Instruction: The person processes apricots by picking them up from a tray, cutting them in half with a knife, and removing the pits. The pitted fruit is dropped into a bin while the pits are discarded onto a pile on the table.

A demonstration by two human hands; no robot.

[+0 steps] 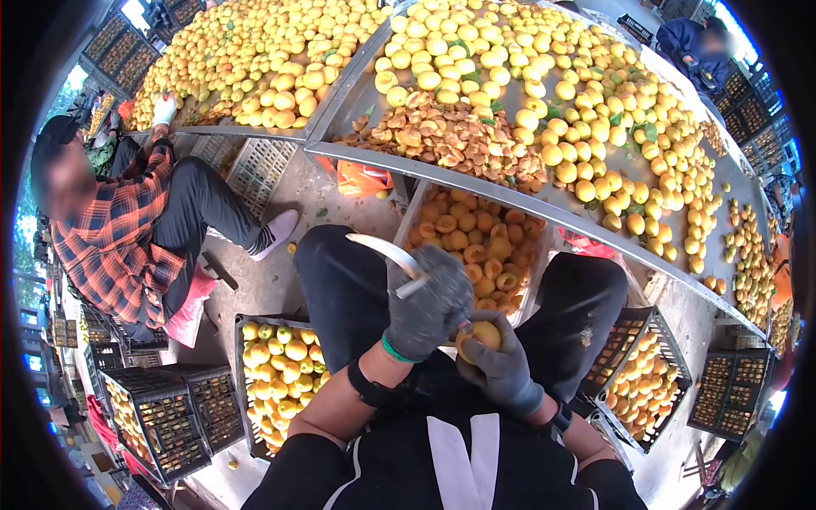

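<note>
Both of my hands wear dark grey gloves and are close together above my lap. My left hand (429, 297) is closed round a curved knife (382, 250), whose pale blade points up and to the left. Just right of it, my right hand (503, 361) holds an apricot (479, 338) between thumb and fingers. The two hands nearly touch at the fruit. Below the table edge, between my knees, a crate (411, 212) holds split apricot halves (476, 234).
A metal-edged table (544, 206) bears many apricots and a heap of brown pits (450, 136). Apricot crates stand left (240, 374) and right (659, 433) of me. A person in a plaid shirt (127, 221) sits at left; another person (693, 47) is at back right.
</note>
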